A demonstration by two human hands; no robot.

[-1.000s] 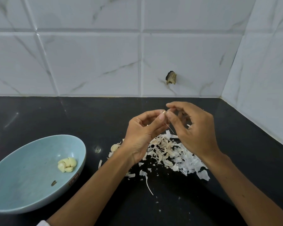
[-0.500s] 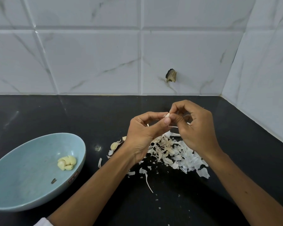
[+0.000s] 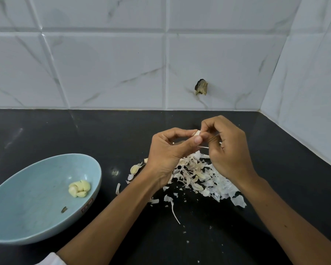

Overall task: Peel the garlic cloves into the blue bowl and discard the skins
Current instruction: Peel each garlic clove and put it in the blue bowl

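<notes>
Skins pile under hands; blue bowl left; counter between bare.

Forearms reach forward; left hand, right hand meet, curled fingertips pinching garlic clove.

bowl left, cloves in it | skins right, under hands | wall behind

One head-worn wide-angle view looks forward and down, close over the glossy black stone worktop, facing the far white marble-veined tiled wall.
</notes>
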